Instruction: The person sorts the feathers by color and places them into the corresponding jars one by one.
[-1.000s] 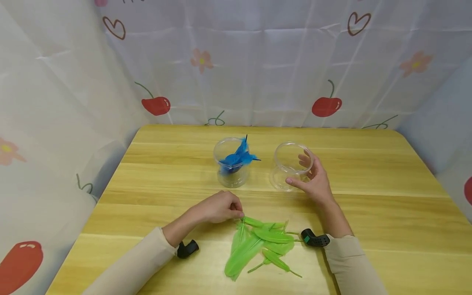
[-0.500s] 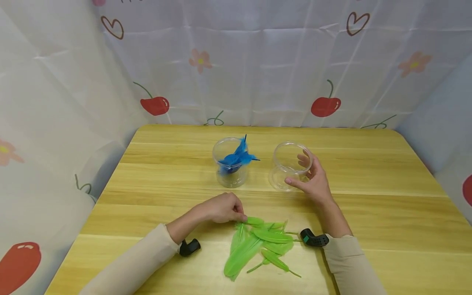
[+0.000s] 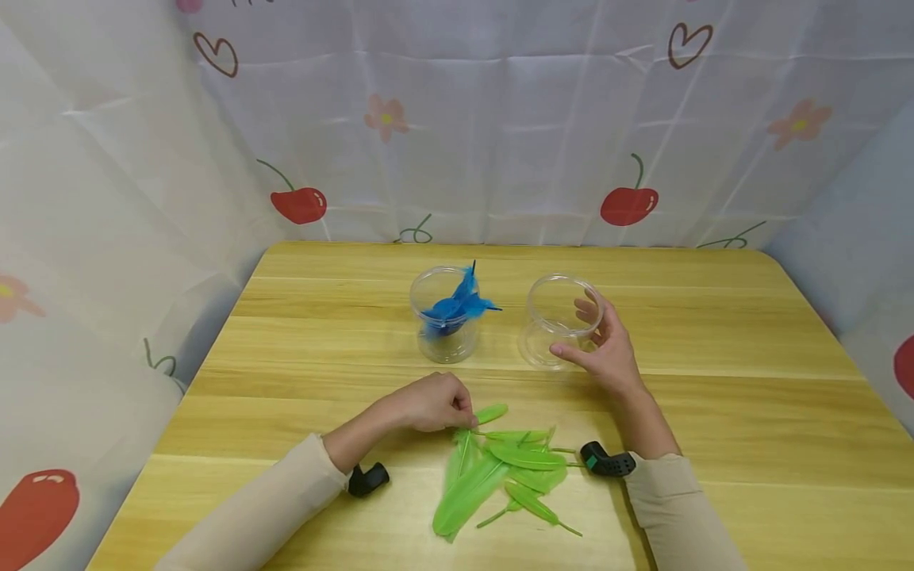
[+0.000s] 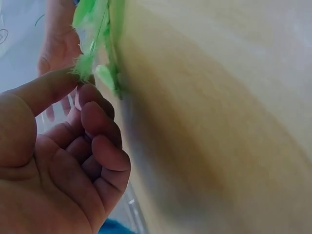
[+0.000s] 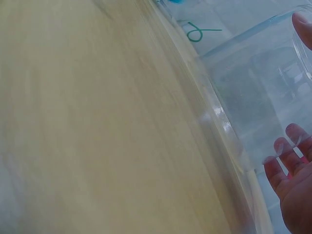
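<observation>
"Feathers! Where is that green pile [image 3: 524, 455]?"

"On the wooden table [image 3: 757, 381], close to the person. Two light sleeves [image 3: 253, 507] reach in, one on each side of the pile."

"What are those black things?"

"Small black pieces by the wrists. One, the left black piece [image 3: 367, 480], is to the left of the pile. The right black piece [image 3: 605, 460] is just beside the pile, on its right."

"What does the left hand [image 3: 432, 403] have?"

"It pinches one small green feather [image 3: 491, 413] with its thumb and finger, at the far left corner of the pile. The feather sticks out from the fingertips, past the far side of the pile."

"And the right hand [image 3: 608, 349]?"

"That one is past the pile, to the right. Its thumb and fingers go round a clear jar [image 3: 559, 327]. The jar is on the table, behind the pile, with its round rim up."

"I see blue too!"

"Yes, blue feathers [image 3: 457, 308]. They sit in the other jar [image 3: 447, 349], behind the pile and a bit to the left. Some poke over the rim."

"What is farthest?"

"White cloth [image 3: 500, 143], well behind the pile. It has red cherries [image 3: 298, 205], pink flowers [image 3: 386, 118] and brown hearts [image 3: 216, 54]. More cloth hangs to the left of the pile."
</observation>
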`<state>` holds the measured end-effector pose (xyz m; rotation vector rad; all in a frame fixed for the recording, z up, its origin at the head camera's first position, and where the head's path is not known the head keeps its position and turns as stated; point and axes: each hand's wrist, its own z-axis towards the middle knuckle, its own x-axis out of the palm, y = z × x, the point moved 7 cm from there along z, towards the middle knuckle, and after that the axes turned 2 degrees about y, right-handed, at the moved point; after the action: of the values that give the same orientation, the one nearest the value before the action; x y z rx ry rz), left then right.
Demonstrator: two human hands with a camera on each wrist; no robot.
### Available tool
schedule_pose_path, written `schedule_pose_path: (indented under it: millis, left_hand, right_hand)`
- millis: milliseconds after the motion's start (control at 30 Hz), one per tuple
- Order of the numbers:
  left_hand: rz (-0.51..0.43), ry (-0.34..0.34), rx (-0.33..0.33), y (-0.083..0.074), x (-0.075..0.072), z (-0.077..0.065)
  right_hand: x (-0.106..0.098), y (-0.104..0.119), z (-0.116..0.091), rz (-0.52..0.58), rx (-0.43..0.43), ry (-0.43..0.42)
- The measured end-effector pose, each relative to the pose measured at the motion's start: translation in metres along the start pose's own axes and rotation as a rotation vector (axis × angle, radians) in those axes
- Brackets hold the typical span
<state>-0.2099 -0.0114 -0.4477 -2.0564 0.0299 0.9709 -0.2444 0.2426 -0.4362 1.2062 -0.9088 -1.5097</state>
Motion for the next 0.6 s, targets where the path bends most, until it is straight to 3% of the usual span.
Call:
schedule_pose_path:
  millis: [400,600]
  left_hand:
    - [-0.012,-0.101,0.025,-0.001,-0.025,-0.018]
    - [-0.037,-0.197,0.035,0.006,-0.045,-0.033]
  right_hand:
    - [0.001,-0.001,0.000,-0.007,0.010,-0.002]
    - [0.001,-0.001,0.001,-0.001,0.003,0.000]
